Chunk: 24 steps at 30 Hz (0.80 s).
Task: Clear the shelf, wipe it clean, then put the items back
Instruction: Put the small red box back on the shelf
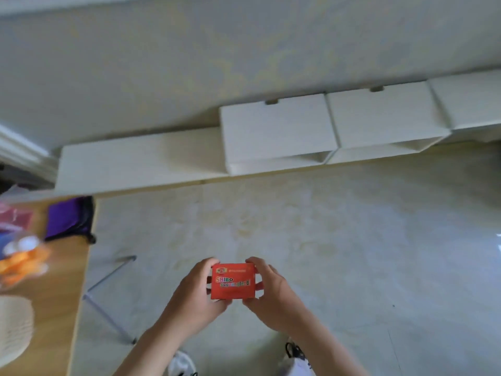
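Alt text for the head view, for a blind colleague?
The left hand and right hand grip a small red cardboard box with colourful lettering above a pale floor. Ahead runs a long white shelf bearing white boxes; a wooden table with purple fabric sits left.

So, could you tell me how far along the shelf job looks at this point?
The open shelf lies bare, so clearing looks done; wiping cannot be judged. In hand: left hand and right hand grip a red box together. Left: blurred items on the wooden table probably go back.
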{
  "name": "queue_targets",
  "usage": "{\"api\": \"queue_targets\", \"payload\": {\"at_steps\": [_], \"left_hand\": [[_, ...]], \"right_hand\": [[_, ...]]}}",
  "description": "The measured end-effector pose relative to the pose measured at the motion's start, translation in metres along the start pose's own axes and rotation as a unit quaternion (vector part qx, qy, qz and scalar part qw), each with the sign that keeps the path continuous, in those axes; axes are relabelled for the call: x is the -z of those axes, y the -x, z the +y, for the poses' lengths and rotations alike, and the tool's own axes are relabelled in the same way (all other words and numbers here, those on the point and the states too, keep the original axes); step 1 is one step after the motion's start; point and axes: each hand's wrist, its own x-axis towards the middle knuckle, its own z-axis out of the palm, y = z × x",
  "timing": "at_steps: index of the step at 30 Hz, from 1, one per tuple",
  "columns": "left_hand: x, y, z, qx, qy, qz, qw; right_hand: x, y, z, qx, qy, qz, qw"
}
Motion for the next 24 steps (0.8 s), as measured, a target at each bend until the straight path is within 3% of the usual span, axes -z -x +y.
{"api": "queue_targets", "payload": {"at_steps": [5, 9, 24], "left_hand": [[-0.055, -0.041, 0.087, -0.039, -0.005, -0.004, 0.999], [-0.075, -0.072, 0.118, -0.057, 0.005, 0.009, 0.998], [-0.057, -0.202, 0.091, -0.081, 0.117, 0.034, 0.989]], "right_hand": [[0.091, 0.009, 0.044, 0.004, -0.049, 0.056, 0.997], [0.131, -0.009, 0.063, 0.016, -0.066, 0.085, 0.994], [0.149, -0.147, 0.051, 0.039, -0.055, 0.121, 0.990]]}}
